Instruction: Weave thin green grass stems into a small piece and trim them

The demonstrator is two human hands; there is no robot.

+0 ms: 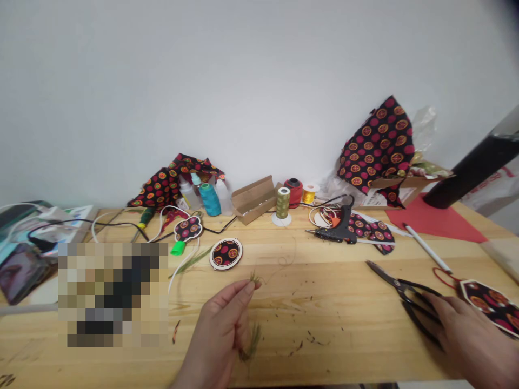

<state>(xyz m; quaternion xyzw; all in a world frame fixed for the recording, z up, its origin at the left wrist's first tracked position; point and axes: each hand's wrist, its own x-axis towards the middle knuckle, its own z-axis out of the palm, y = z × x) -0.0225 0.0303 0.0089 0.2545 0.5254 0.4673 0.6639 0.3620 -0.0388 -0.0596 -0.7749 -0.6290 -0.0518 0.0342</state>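
My left hand (pixel 221 335) is low in the middle of the wooden table (pixel 308 281), fingers pinched on a small bunch of olive-green thread (pixel 254 281); more strands hang below the hand. My right hand (pixel 470 337) lies at the lower right on the handles of black scissors (pixel 399 283), whose blades point left across the table. It is closed over them. Beside that hand lies a fabric-covered ornament (pixel 490 305) with a red loop.
A round fabric-covered disc (pixel 226 253), a black glue gun (pixel 336 229), a white pen (pixel 427 248), thread spools (pixel 283 204), glue bottles, patterned fabric (pixel 379 143), a red sheet (pixel 433 221) and cables lie about. A blurred patch sits at left.
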